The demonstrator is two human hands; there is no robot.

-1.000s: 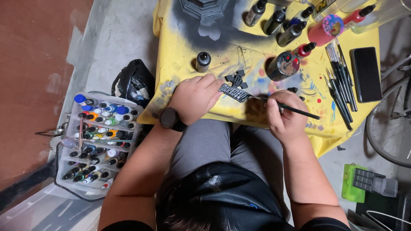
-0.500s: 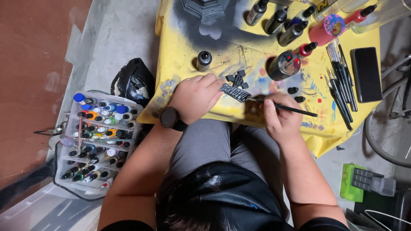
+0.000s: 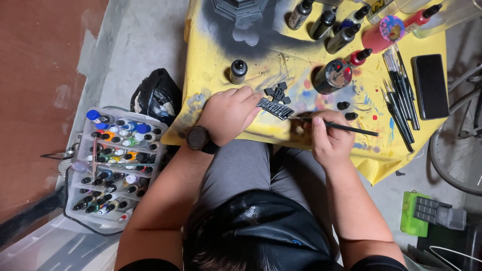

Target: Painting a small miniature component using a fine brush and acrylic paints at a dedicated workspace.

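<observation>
My left hand (image 3: 228, 114), with a dark watch on its wrist, rests on the yellow paint-stained table cover (image 3: 211, 65) and pins down a small black ridged part (image 3: 273, 108). My right hand (image 3: 329, 138) grips a thin black paintbrush (image 3: 346, 128) whose tip meets that part's right end. A second black star-shaped part (image 3: 277, 92) lies just behind it. A small dark paint bottle (image 3: 238, 71) stands beyond my left hand.
Several paint bottles (image 3: 324, 25), a round paint-smeared jar (image 3: 332, 76), a row of brushes (image 3: 399, 95) and a black phone (image 3: 430, 86) fill the table's far right. A clear tray of paint bottles (image 3: 115, 163) and a black bag (image 3: 156, 95) sit on the floor, left. A bicycle wheel (image 3: 459, 145) stands at the right.
Both hands stay on the black part; the right hand and its brush have shifted only slightly along it.
</observation>
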